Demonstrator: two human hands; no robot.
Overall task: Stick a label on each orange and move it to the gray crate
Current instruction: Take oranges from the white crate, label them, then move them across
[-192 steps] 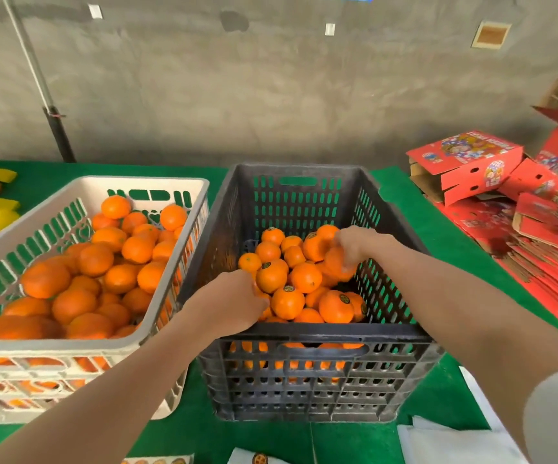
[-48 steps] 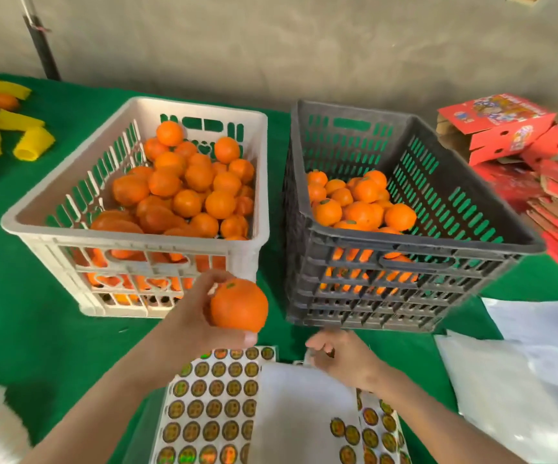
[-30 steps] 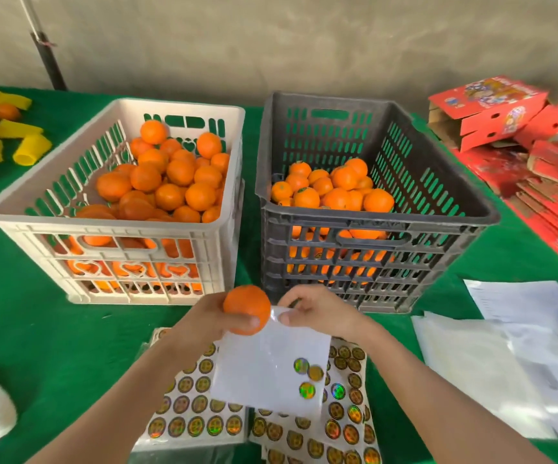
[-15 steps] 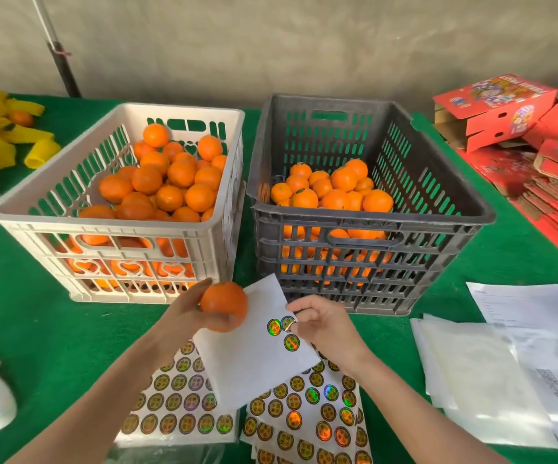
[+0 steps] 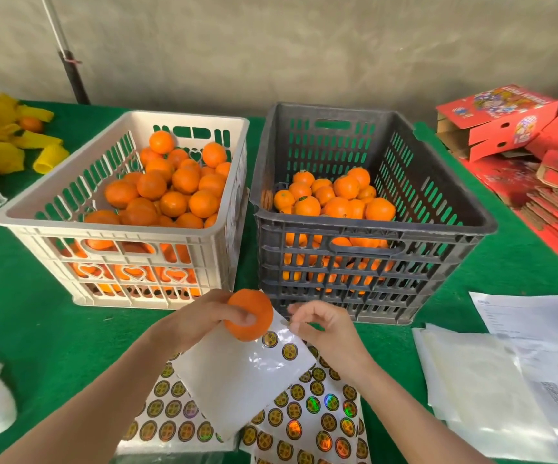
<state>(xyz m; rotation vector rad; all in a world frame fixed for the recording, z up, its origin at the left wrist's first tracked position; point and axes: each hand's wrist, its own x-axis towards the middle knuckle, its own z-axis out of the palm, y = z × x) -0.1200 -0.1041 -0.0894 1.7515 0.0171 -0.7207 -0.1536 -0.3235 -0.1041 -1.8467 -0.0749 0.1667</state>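
Head view: left hand [image 5: 200,321] grips 1 orange [image 5: 254,311], right hand [image 5: 325,329] pinches 1 label [image 5: 290,324].

Gray crate [image 5: 371,229] and white crate [image 5: 120,236]: slatted moulded plastic, matt. Worktop [image 5: 36,323]: green felt-like cloth. Sticker sheets [image 5: 247,373]: glossy paper, holographic labels; boxes [image 5: 495,122]: printed cardboard.

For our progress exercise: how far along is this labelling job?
Done: the gray crate holds oranges, some showing labels. In hand: the left hand grips one orange over the label sheets, the right hand pinching beside it; whether it holds a label is unclear. Left: the white crate is heaped with more oranges showing no labels.
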